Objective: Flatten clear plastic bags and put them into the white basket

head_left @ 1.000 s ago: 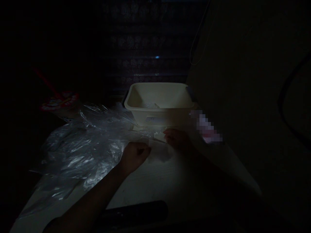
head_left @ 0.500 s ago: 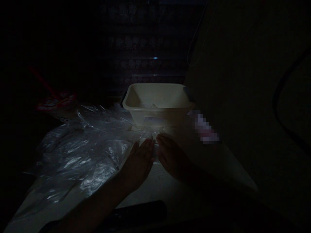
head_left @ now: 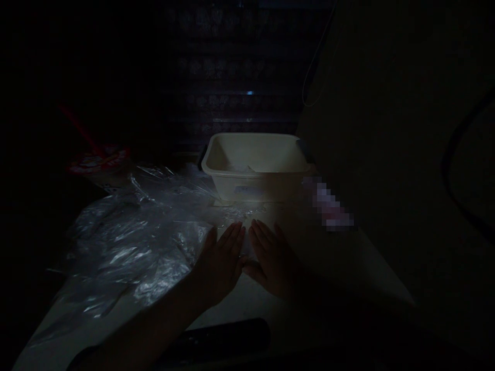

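Observation:
The view is very dark. My left hand (head_left: 221,263) lies palm down with its fingers extended on clear plastic film on the pale table (head_left: 232,309). Beside it, my right hand (head_left: 270,260) is also flat, its fingers pointing forward and its thumb close to the left one. Thin clear plastic (head_left: 247,210) shows just beyond the fingertips. A cream rectangular bin (head_left: 255,186) stands behind both hands, with some clear material inside. To the left spreads a heap of crumpled clear plastic bags (head_left: 147,247), near my left forearm.
At the back left stands a cup with a red patterned lid (head_left: 98,159) and a red straw. A pixelated pink and white item (head_left: 330,206) lies right of the bin. A dark long object (head_left: 228,335) sits at the near edge. A cable (head_left: 444,165) hangs at the right.
Both hands have flattened, and their thumbs have come closer together. The right hand's fingers have spread a little and it has moved slightly nearer. The whole view has shifted slightly.

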`<action>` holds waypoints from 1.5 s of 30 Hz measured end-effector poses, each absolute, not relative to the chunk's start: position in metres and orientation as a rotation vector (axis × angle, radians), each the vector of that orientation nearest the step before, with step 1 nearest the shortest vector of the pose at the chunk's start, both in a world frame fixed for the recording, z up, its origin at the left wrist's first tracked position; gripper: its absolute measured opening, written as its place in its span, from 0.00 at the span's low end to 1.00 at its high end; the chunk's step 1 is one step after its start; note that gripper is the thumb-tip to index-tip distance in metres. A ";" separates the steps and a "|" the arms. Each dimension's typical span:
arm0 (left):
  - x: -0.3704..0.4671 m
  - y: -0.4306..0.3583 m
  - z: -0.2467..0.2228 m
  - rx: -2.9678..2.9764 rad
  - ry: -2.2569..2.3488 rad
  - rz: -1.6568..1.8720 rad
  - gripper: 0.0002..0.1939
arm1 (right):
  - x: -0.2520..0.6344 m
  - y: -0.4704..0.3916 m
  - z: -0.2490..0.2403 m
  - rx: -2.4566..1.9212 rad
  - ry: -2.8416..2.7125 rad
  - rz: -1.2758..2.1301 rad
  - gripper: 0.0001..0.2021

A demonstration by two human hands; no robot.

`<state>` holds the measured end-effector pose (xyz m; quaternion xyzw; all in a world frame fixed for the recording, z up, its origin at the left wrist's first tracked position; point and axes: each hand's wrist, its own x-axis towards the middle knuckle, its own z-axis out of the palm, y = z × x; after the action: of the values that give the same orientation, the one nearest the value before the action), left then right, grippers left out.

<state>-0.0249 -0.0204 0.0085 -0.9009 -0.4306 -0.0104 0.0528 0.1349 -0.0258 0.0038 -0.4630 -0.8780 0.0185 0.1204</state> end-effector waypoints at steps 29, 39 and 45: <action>-0.022 -0.023 0.008 -2.682 -1.402 -0.071 0.26 | 0.130 0.063 0.050 -1.576 -2.749 0.941 0.11; -0.022 -0.024 0.007 -2.702 -1.410 -0.129 0.26 | 0.135 0.064 0.051 -1.344 -2.766 1.043 0.10; -0.029 -0.019 0.010 -2.850 -1.507 -0.531 0.28 | 0.147 0.060 0.058 -1.384 -2.626 1.195 0.08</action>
<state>-0.0294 -0.0185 0.0104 -0.8705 -0.4604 -0.1623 -0.0628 0.1473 0.0597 0.0585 -0.4324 -0.8202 0.3734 -0.0292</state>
